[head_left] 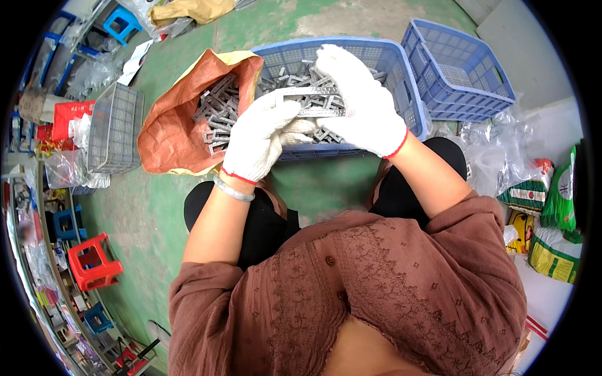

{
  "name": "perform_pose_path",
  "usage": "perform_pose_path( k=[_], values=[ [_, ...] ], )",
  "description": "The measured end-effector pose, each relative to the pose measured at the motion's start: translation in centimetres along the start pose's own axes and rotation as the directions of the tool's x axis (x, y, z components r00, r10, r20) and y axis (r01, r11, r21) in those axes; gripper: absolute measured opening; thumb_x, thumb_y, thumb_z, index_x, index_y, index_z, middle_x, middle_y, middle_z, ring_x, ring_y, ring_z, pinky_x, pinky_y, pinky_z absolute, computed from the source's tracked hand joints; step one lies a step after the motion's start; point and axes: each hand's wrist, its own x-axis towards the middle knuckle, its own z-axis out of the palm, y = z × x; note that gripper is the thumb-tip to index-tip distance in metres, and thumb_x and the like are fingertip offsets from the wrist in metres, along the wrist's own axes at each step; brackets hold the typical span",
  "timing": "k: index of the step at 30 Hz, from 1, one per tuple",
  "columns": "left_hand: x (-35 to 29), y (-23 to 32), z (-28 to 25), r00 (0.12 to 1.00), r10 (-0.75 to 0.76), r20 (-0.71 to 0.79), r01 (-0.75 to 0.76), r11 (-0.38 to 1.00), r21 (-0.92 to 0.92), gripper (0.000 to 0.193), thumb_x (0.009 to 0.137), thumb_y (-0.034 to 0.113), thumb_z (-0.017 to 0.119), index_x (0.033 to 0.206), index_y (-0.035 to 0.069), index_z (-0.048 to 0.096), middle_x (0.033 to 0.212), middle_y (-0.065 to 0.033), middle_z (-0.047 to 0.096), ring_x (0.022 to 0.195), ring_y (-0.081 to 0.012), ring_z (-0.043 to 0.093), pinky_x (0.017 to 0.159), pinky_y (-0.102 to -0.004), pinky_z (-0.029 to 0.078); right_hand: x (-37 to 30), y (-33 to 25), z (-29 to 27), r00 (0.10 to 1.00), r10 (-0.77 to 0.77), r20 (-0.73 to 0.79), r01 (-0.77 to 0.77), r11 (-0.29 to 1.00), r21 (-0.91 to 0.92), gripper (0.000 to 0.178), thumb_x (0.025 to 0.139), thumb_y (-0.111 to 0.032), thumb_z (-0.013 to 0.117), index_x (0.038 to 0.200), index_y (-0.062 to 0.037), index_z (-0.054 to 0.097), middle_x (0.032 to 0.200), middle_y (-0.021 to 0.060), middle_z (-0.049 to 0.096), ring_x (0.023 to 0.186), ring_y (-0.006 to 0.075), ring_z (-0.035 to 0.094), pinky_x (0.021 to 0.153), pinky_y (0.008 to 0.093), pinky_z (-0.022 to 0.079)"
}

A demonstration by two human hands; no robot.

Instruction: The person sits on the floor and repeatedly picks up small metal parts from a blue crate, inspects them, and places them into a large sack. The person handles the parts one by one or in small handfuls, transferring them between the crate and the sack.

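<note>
White knit gloves with red cuffs cover both hands. Between them is a long, rectangular grey metal frame [310, 113], held over the near side of a blue plastic basket [326, 42]. My left hand [260, 128] is closed on the frame's left end. At its right end, my right hand [367, 103] grips it, with the fingers partly hidden behind the glove's back. Many similar grey metal pieces [301, 80] lie heaped in the basket. To the left, an orange woven sack [166, 128] gapes open, with more metal pieces [219, 109] inside.
A second blue basket [461, 103] stands at the far right, beside clear plastic bags [501, 150]. On the left are a grey crate [116, 128], a red stool [94, 262] and cluttered shelves [47, 250]. My knees flank the near side of the filled basket.
</note>
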Motion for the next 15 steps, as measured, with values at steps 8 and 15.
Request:
perform_pose_path(
  k=[8,15],
  values=[
    [-0.2,-0.6,-1.1,0.98,0.166,-0.108,-0.145,0.973,0.177,0.038,0.089,0.003,0.063,0.126,-0.006,0.058,0.114,-0.0172,0.067,0.102,-0.0284,0.069,0.088,-0.0382,0.057,-0.8,0.7,0.0,0.818,0.49,0.302,-0.572,0.633,0.522,0.078,0.073,-0.007,0.078,0.143,-0.003,0.043,0.126,0.0211,0.062,0.102,0.0278,0.069,0.092,0.0368,0.054],
    [-0.3,-0.9,-1.0,0.983,0.163,-0.085,-0.157,0.985,0.075,0.036,0.09,0.0,0.06,0.126,-0.006,0.057,0.117,-0.0191,0.066,0.103,-0.0334,0.069,0.092,-0.0433,0.057,-1.3,2.1,0.5,0.92,0.337,0.201,-0.389,0.724,0.569,0.07,0.076,-0.005,0.074,0.14,-0.0026,0.045,0.111,0.0187,0.068,0.094,0.0262,0.071,0.084,0.0355,0.056]
  ],
)
